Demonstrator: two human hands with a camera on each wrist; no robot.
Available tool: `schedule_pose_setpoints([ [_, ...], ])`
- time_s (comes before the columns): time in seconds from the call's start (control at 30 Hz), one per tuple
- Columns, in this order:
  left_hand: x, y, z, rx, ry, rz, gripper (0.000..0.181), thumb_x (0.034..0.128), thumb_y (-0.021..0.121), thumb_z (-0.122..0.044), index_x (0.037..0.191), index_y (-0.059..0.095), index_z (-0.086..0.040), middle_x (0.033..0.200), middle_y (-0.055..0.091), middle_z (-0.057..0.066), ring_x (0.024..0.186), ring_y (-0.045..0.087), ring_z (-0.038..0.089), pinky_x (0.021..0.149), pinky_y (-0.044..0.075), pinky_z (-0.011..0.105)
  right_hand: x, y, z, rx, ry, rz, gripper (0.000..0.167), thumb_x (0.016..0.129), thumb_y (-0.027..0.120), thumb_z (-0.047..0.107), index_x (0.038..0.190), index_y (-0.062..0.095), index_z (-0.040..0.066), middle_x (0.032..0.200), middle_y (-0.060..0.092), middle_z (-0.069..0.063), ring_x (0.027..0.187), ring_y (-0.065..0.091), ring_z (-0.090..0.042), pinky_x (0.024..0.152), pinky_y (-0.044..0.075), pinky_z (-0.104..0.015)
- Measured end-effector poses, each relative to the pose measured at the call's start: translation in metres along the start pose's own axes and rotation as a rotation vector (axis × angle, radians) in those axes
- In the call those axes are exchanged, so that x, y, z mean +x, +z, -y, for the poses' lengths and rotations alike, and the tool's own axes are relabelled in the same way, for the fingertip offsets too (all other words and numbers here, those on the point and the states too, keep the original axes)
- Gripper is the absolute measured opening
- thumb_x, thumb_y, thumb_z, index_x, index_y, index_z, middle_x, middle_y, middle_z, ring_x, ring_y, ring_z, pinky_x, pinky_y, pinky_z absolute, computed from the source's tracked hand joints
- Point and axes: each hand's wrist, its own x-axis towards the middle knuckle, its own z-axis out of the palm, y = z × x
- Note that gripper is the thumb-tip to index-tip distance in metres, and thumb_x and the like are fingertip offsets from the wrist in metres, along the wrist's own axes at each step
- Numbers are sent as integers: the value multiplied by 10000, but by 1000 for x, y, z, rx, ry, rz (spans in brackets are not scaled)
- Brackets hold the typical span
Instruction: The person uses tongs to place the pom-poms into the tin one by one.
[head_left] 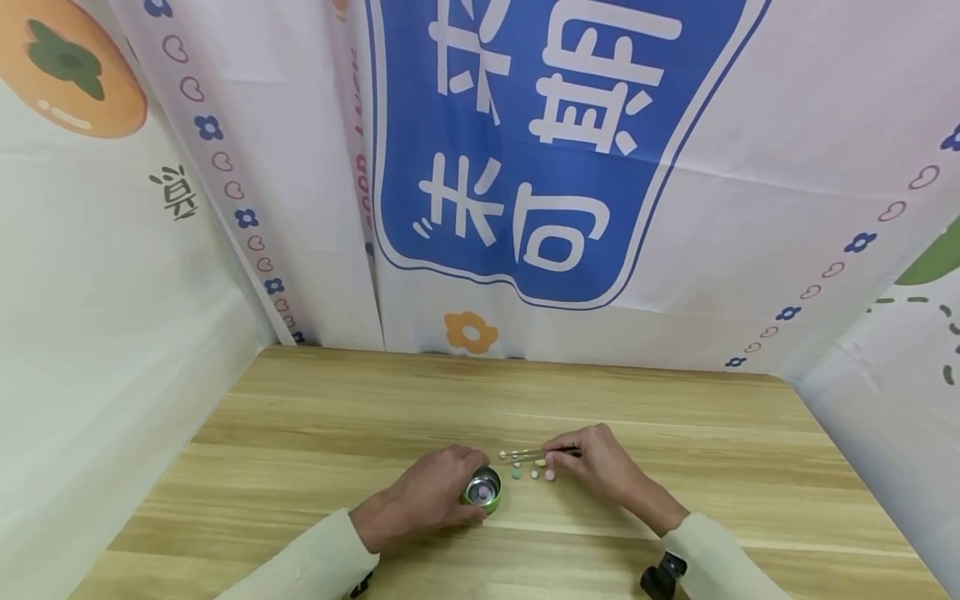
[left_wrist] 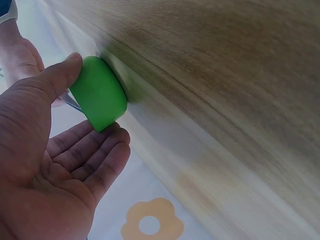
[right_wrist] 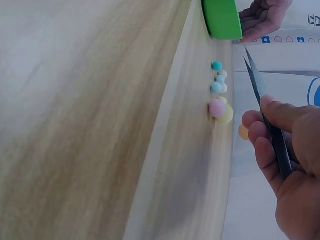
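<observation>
A small round green cup (head_left: 491, 506) with a shiny metal inside stands on the table. One pinkish ball (head_left: 483, 492) lies in it. My left hand (head_left: 431, 492) holds the cup's sides, thumb (left_wrist: 67, 70) on one side and fingers (left_wrist: 107, 152) on the other. My right hand (head_left: 603, 467) pinches dark tweezers (right_wrist: 280, 145) between thumb and fingers. Their tips are apart, pointing toward the cup, and nothing shows between them. Below the tweezers lie several small balls, among them a pink ball (right_wrist: 217, 108), a teal ball (right_wrist: 216, 66) and a pale yellow ball (right_wrist: 227, 116).
The wood-grain table (head_left: 300, 417) runs back to a printed cloth (head_left: 675, 333) with a large blue sign (head_left: 487, 275). Cloth also hangs along the left and right sides. A black device (head_left: 660, 577) sits at the right sleeve.
</observation>
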Motion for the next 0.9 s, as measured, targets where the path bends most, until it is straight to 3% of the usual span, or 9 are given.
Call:
schedule_pose_setpoints([
  [0.47, 0, 0, 1, 8, 1, 2, 534, 742, 852, -375, 1107, 634, -52, 985, 691, 21, 893, 638, 111, 738, 537, 223, 4, 8, 1, -119, 46, -41, 134, 878, 716, 90, 999, 774, 93, 998, 767, -57, 954, 723, -174, 755, 574, -258],
  [0.67, 0, 0, 1, -1, 10, -1, 525, 740, 853, -367, 1100, 633, -55, 974, 692, 15, 883, 637, 108, 733, 534, 215, 4, 9, 0, -139, 49, -42, 132, 880, 711, 87, 993, 778, 103, 995, 768, -55, 965, 723, -187, 774, 581, -305],
  [0.9, 0, 0, 1, -6, 13, 2, 519, 745, 851, -362, 1100, 632, -52, 973, 688, 14, 882, 631, 99, 733, 531, 215, 4, 11, -1, -135, 51, -43, 128, 876, 715, 89, 986, 777, 106, 988, 768, -57, 953, 724, -176, 757, 576, -279],
])
